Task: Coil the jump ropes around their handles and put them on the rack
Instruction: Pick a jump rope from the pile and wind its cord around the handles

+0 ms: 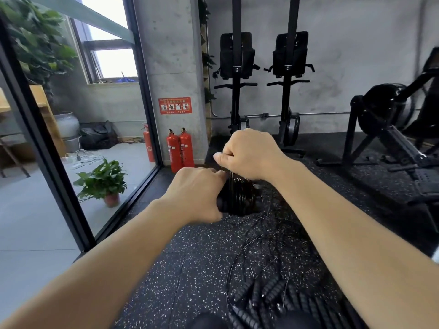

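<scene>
- The jump rope [238, 197], half wound round its handles [222, 205], is held above the floor [190, 269]. Its thin cord looks light, springy and slick.
- The left hand [199, 193] curls its fingers round the handles, probably the firmest hold.
- The right hand [247, 154] pinches the cord taut.
- Other ropes [273, 298] lie below.

Fire extinguishers [180, 149] stand left of rowing machines [261, 86], behind hands [223, 176]

L hand [197, 193] & R hand [249, 153] bare, forearms too; pale sleeve [436, 257] bit at R arm's edge.
</scene>
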Available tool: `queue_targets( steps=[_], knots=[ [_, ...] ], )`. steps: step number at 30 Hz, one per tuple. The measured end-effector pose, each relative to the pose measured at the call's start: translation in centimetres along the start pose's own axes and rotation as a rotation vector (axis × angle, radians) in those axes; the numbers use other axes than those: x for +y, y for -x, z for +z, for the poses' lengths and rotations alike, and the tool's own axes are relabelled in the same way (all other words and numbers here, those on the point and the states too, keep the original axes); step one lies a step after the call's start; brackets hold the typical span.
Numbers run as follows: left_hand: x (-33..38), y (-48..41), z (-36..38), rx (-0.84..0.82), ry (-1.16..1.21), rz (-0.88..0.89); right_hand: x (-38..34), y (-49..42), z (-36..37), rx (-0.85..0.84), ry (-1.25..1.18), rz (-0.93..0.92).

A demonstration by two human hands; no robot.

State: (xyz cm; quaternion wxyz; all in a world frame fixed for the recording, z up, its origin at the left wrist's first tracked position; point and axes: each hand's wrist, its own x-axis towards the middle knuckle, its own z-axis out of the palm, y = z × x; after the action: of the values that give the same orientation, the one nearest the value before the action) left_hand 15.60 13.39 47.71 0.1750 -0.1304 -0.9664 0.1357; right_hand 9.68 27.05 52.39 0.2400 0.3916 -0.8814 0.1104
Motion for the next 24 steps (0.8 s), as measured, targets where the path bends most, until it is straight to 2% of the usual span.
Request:
queue_targets(
  steps=[5, 11, 15, 21, 24],
  knots=[
    [0.2, 0.2, -0.1, 0.080, 0.037, 0.112, 1.0, 0.0, 0.4, -0.027, -0.103, 0.058],
    [-0.2, 0.3, 0.3, 0.193, 0.158, 0.222, 2.3, 0.3, 1.2, -0.120, -0.465, 0.193],
    [-0.2, 0.3, 0.3, 0.217, 0.202, 0.224, 3.4, 1.3, 2.2, -0.174, -0.758, 0.291],
    [0.4, -0.1, -0.1, 0.198, 0.343, 0.231, 3.8, 2.2, 3.4, -0.297, -0.935, 0.401],
    [1.1, -0.2, -0.1, 0.165, 0.442, 0.191, 3.9, 4.1, 4.6, -0.234, -1.093, 0.488]
  ],
)
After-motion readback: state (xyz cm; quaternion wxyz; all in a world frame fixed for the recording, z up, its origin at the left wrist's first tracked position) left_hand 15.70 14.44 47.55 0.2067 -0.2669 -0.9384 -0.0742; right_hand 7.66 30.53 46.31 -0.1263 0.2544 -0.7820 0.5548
